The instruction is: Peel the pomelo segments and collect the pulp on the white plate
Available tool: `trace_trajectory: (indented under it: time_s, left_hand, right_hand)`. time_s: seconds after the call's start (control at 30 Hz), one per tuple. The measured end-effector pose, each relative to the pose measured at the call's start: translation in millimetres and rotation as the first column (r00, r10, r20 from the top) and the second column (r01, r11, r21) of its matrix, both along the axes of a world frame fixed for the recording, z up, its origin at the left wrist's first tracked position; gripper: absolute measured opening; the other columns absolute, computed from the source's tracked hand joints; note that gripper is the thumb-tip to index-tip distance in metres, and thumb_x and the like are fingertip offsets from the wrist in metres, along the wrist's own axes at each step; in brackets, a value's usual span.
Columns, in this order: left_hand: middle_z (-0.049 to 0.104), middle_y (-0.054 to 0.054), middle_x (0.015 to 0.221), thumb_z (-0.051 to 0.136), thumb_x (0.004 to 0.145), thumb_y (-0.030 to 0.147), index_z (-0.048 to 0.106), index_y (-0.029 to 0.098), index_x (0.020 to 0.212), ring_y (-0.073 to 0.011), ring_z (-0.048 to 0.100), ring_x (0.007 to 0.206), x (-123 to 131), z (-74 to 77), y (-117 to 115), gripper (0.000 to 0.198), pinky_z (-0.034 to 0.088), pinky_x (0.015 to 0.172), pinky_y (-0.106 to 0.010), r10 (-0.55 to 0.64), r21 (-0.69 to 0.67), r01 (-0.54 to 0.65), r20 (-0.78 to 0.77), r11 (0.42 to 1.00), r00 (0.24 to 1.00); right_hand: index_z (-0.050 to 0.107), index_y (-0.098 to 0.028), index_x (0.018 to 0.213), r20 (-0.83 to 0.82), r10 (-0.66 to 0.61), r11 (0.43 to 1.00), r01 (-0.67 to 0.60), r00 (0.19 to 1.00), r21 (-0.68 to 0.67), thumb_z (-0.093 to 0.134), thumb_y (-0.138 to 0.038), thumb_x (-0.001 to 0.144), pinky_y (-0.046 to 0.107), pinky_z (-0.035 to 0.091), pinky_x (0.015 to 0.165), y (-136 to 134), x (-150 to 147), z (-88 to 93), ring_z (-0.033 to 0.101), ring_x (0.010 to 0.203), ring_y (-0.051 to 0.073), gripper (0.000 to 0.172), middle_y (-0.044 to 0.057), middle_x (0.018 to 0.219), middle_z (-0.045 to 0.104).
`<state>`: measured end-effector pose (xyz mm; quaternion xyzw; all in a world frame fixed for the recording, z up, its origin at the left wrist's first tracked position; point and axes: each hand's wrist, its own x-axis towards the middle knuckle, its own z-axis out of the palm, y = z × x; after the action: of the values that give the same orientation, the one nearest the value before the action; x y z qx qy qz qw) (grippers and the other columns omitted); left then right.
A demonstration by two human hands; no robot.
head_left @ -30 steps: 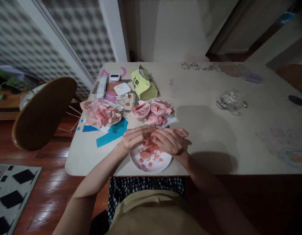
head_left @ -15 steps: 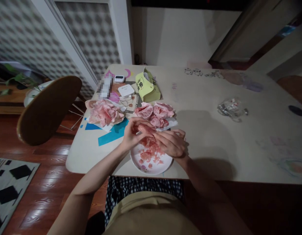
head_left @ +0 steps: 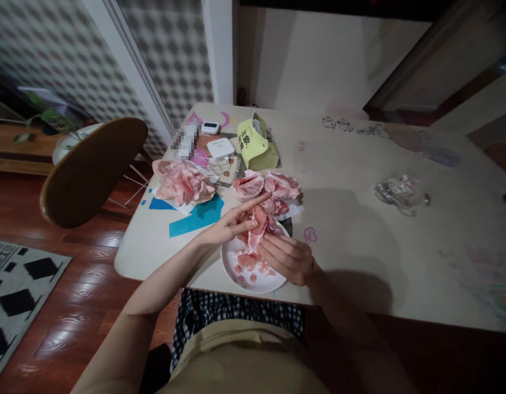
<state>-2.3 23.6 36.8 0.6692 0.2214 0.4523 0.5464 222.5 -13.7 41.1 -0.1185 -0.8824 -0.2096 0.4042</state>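
A piece of red pomelo segment (head_left: 258,221) with pale skin on it is held between my two hands over a white plate (head_left: 259,285). My left hand (head_left: 232,223) pinches its left side, the index finger stretched out past it. Bent around its lower right side are the fingers of my right hand (head_left: 289,256). Loose pieces of pomelo flesh (head_left: 248,261) lie on the plate, partly hidden by my hands. Just beyond, larger unpeeled pomelo chunks (head_left: 248,185) rest on white paper. A heap of pink peel and skin (head_left: 184,185) sits to the left.
Behind the chunks stands a yellow-green paper bag (head_left: 257,145) with dark lettering. A white box (head_left: 220,148) and a small white device (head_left: 210,128) are left of it. A clear plastic bundle (head_left: 400,191) lies at the right. A wooden chair (head_left: 94,169) stands left of the table.
My hands have lowered a little and drawn slightly apart, turning the pomelo piece more upright. My left index finger now stretches forward. The whole view has shifted slightly.
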Motion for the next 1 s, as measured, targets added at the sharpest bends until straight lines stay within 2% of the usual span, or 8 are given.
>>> trace_trajectory:
  time_s: [0.07,0.17,0.3,0.4,0.5,0.8,0.9,1.0]
  left_hand:
    - [0.077,-0.009,0.117,0.067,0.099,0.045,0.041,0.026,0.161,-0.0208,0.072,0.105,0,-1.0,-2,0.070,0.055,0.096,-0.030,-0.126,-0.148,0.131,0.045,0.980,0.991]
    - [0.076,-0.008,0.118,0.063,0.101,0.044,0.037,0.027,0.162,-0.0222,0.071,0.109,1,-3.8,-5,0.068,0.053,0.102,-0.034,-0.165,-0.235,0.171,0.044,0.957,0.985]
    - [0.073,-0.008,0.130,0.062,0.102,0.043,0.043,0.027,0.160,-0.0276,0.064,0.131,4,-8.4,-7,0.063,0.045,0.119,-0.042,-0.106,-0.240,0.114,0.046,0.964,0.993]
    - [0.061,-0.007,0.153,0.061,0.102,0.044,0.048,0.028,0.157,-0.0293,0.045,0.154,8,-10.1,-9,0.059,0.029,0.132,-0.045,-0.045,-0.195,0.053,0.042,0.979,0.998]
    - [0.049,-0.005,0.164,0.053,0.106,0.043,0.050,0.028,0.156,-0.0275,0.037,0.159,12,-9.7,-12,0.052,0.023,0.136,-0.045,0.001,-0.150,0.001,0.013,0.989,1.000]
    - [0.058,-0.009,0.156,0.043,0.109,0.042,0.054,0.023,0.152,-0.0260,0.049,0.151,22,-9.0,-20,0.047,0.031,0.132,-0.046,0.214,0.025,-0.213,-0.073,0.977,0.974]
    - [0.062,-0.011,0.150,0.046,0.109,0.040,0.055,0.022,0.149,-0.0243,0.056,0.142,25,-14.8,-21,0.045,0.038,0.126,-0.044,0.322,0.120,-0.314,-0.062,0.942,0.945]
    - [0.067,-0.013,0.139,0.053,0.107,0.037,0.058,0.020,0.142,-0.0215,0.066,0.126,26,-20.6,-21,0.039,0.051,0.112,-0.037,0.406,0.105,-0.403,-0.011,0.909,0.914]
  right_hand:
    - [0.076,-0.016,0.107,-0.006,0.004,1.000,-0.004,1.000,-0.005,0.049,-0.013,0.106,0.027,0.063,0.100,0,-1,-0.8,0.075,0.109,0.013,0.028,0.004,0.104,0.083]
    - [0.076,-0.014,0.105,-0.018,0.037,0.999,-0.037,0.999,-0.005,0.051,-0.012,0.105,0.026,0.062,0.100,3,-2,-3.5,0.075,0.106,0.014,0.025,0.005,0.101,0.082]
    - [0.076,-0.017,0.103,-0.011,0.047,0.999,-0.047,0.999,0.000,0.050,-0.012,0.105,0.027,0.062,0.099,8,-4,-9.0,0.073,0.107,0.014,0.027,0.004,0.100,0.081]
    - [0.076,-0.014,0.102,-0.024,0.074,0.997,-0.074,0.997,0.027,0.050,-0.011,0.104,0.027,0.062,0.097,12,-5,-12.6,0.073,0.106,0.014,0.027,0.006,0.100,0.081]
    - [0.076,-0.013,0.101,-0.022,0.094,0.995,-0.093,0.995,0.036,0.052,-0.010,0.103,0.027,0.062,0.096,15,-7,-15.4,0.073,0.103,0.015,0.025,0.007,0.098,0.080]
    - [0.074,-0.015,0.108,-0.081,0.090,0.996,-0.089,0.993,0.021,0.044,-0.013,0.105,0.028,0.063,0.096,21,-10,-34.5,0.072,0.105,0.016,0.030,0.007,0.100,0.079]
    - [0.074,-0.015,0.111,-0.092,0.085,0.996,-0.085,0.992,0.004,0.047,-0.013,0.104,0.029,0.063,0.097,19,-9,-32.5,0.072,0.107,0.016,0.028,0.007,0.103,0.079]
    - [0.074,-0.017,0.113,-0.008,0.043,0.998,-0.043,0.999,-0.043,0.053,-0.012,0.102,0.030,0.063,0.098,16,-8,-23.3,0.072,0.109,0.017,0.024,0.006,0.104,0.080]
